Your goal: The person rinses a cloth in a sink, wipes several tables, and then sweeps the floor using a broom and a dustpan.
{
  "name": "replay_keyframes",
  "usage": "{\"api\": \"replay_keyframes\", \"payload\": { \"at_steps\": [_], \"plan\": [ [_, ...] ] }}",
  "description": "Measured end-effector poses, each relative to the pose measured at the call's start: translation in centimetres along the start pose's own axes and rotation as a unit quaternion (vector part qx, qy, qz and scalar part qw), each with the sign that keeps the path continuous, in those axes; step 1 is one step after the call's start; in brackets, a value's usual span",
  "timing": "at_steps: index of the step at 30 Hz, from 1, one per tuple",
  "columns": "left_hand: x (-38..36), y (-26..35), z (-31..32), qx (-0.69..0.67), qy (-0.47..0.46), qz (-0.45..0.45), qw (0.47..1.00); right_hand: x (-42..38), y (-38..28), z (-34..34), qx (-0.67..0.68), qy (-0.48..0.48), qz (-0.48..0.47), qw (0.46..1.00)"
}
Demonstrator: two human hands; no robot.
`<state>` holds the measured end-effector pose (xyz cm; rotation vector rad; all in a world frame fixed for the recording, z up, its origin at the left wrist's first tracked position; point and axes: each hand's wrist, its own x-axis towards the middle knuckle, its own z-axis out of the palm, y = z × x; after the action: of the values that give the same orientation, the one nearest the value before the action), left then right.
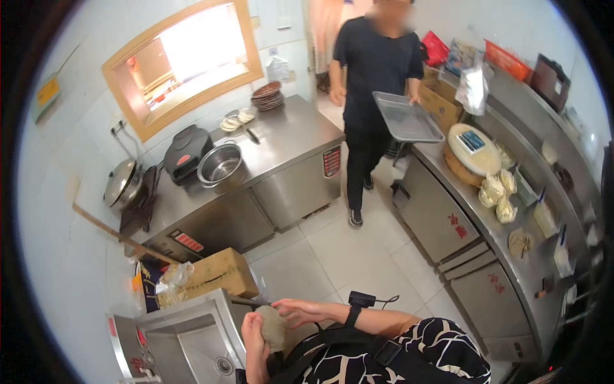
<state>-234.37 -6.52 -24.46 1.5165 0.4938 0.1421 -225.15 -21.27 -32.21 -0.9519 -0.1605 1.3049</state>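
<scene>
A greyish, rounded, cloth-like bundle (273, 328) is held near the bottom centre, close to the body and beside the sink's right edge. My left hand (253, 333) grips its left side with the fingers curled against it. On the other side, my right hand (299, 312) has its fingers spread and slightly bent, with the fingertips at the bundle's upper right edge. A black strap with a small device sits on my right wrist. The steel sink (198, 342) lies to the left of both hands.
A person in dark clothes (371, 83) stands in the aisle holding a metal tray (409, 120). A cardboard box (220, 275) is behind the sink. Steel counters hold a pot (221, 166), a black appliance (188, 153), stacked plates (267, 97) and a round board (473, 150).
</scene>
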Motion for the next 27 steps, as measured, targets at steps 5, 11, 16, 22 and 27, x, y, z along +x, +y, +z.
{"api": "replay_keyframes", "payload": {
  "at_steps": [5, 11, 16, 22, 27],
  "plan": [
    [2.9, 1.6, 9.2, -0.254, -0.159, -0.081, 0.95, -2.2, -2.1, -2.9, 0.236, -0.151, -0.055, 0.958],
    [7.8, -0.3, 14.0, -0.281, -0.222, -0.115, 0.927, -3.3, -2.4, -9.6, 0.206, -0.081, -0.211, 0.952],
    [12.1, -4.2, 13.8, 0.113, -0.22, 0.046, 0.968, -2.4, -5.1, -12.1, 0.095, 0.084, -0.067, 0.99],
    [19.7, -5.8, 12.6, 0.137, -0.153, 0.029, 0.978, 0.0, -10.0, -13.0, 0.075, 0.124, -0.085, 0.986],
    [24.7, 1.1, 12.1, -0.072, -0.124, -0.082, 0.986, 3.1, -13.3, -14.1, -0.048, 0.171, -0.121, 0.977]
  ]
}}
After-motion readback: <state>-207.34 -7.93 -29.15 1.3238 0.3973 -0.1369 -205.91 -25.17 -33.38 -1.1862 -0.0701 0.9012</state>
